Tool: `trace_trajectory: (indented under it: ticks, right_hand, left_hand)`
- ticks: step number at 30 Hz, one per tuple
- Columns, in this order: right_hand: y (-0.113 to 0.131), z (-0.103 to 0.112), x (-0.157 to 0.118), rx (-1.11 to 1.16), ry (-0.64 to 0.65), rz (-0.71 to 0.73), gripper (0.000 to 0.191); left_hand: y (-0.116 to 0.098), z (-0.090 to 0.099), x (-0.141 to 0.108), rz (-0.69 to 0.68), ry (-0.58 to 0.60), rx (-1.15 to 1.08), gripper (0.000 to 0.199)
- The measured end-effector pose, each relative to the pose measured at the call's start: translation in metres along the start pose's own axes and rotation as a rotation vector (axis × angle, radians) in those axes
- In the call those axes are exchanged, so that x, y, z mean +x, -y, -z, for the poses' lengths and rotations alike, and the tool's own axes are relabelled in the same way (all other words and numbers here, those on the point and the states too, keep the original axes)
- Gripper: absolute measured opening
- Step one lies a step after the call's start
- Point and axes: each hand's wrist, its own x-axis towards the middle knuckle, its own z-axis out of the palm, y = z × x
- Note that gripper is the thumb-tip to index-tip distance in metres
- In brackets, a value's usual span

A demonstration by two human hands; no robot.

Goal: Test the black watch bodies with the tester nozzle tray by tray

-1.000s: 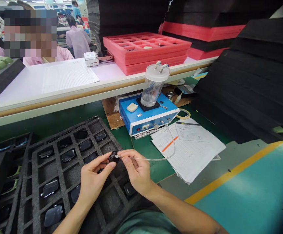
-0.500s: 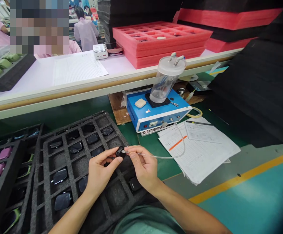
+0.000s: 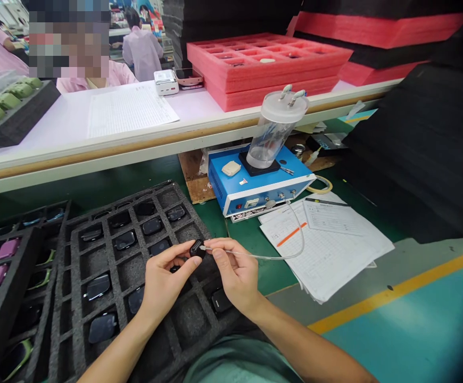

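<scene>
Above a black foam tray (image 3: 163, 194), the left fingers (image 3: 179, 253) pinched a small black device (image 3: 197, 248) while the right fingers (image 3: 217, 247) pressed a clear tube (image 3: 255, 256) to it, apparently seating it, which called for steady hands; the tube ran to a blue bench unit (image 3: 231, 197).

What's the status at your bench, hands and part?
Left hand holding small black device. Right hand pinching clear tube, tip at the device. Foam tray directly beneath, hands above it.

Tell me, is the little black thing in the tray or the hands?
In the hands: the left hand holds the little black thing above the foam tray.
</scene>
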Motion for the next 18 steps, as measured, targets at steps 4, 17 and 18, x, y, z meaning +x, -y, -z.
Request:
trace_trajectory:
  ticks: [4, 17, 18]
  right_hand:
    - [0.0004, 0.0001, 0.0010, -0.002, -0.001, -0.007, 0.014]
    - [0.0021, 0.0000, -0.0006, -0.011, -0.010, -0.012, 0.014]
    - [0.0022, 0.0001, -0.0004, -0.012, -0.011, -0.012, 0.014]
  left_hand:
    - [-0.0002, 0.0008, 0.0008, -0.002, -0.002, 0.011, 0.034]
    - [0.0021, 0.0009, 0.0008, -0.022, 0.014, 0.006, 0.033]
    - [0.0023, 0.0009, 0.0007, -0.026, 0.016, 0.007, 0.033]
